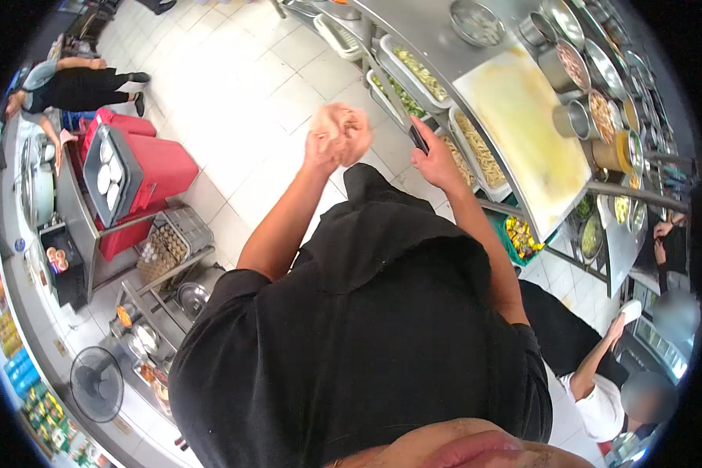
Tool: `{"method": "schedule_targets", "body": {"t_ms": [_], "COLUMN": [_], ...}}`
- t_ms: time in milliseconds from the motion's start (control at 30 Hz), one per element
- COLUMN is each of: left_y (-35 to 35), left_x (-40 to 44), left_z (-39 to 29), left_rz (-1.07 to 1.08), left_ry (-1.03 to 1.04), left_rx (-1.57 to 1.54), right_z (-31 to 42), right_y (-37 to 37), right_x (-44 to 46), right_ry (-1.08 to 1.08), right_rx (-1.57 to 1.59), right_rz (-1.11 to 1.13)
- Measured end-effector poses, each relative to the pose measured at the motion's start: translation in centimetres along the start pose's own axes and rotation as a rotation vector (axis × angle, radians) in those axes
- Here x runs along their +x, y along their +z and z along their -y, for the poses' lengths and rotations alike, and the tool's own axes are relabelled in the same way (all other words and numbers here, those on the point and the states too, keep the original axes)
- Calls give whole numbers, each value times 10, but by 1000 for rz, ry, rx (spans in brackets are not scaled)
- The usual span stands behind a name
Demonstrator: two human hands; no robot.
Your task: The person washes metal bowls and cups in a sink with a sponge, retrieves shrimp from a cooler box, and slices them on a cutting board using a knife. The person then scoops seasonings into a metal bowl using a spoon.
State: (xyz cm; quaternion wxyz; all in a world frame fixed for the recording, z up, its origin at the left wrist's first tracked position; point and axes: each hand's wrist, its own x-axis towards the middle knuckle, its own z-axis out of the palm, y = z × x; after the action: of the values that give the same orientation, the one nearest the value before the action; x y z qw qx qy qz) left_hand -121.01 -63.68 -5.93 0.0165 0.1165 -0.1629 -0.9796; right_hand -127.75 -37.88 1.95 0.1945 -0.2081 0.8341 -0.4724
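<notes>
My left hand (318, 154) is closed around a crumpled pale pink lump (342, 129), held up over the tiled floor. Blur hides whether the lump is raw meat or a cloth. On the other side, my right hand (437, 161) grips a knife (398, 101) by its black handle, the blade pointing away from me. The two hands are apart. Close to the knife, white trays of cut food (413, 72) sit below the level of the steel counter. A stained white cutting board (515, 125) lies on that counter, to the right of my right hand.
Metal pots (565, 66) and a steel bowl (478, 23) stand around the board. A green crate (509, 234) sits below. Left are a red bin (164, 168), an egg crate (187, 226) and a fan (97, 382). A person (78, 84) stands far left; other people are at right.
</notes>
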Motion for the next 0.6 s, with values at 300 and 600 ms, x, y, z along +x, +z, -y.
{"method": "schedule_targets", "body": {"t_ms": [300,600], "left_y": [77,86], "left_x": [55,91], "left_z": [60,64], "left_rz": [-299,-525], "left_ry": [140,202], "left_rx": [454,505], "right_z": [53,39], "right_y": [34,4], "right_x": [18,2], "right_ry": [-73,-140], "right_rx": [-596,-653], "right_rz": [-64,-16]}}
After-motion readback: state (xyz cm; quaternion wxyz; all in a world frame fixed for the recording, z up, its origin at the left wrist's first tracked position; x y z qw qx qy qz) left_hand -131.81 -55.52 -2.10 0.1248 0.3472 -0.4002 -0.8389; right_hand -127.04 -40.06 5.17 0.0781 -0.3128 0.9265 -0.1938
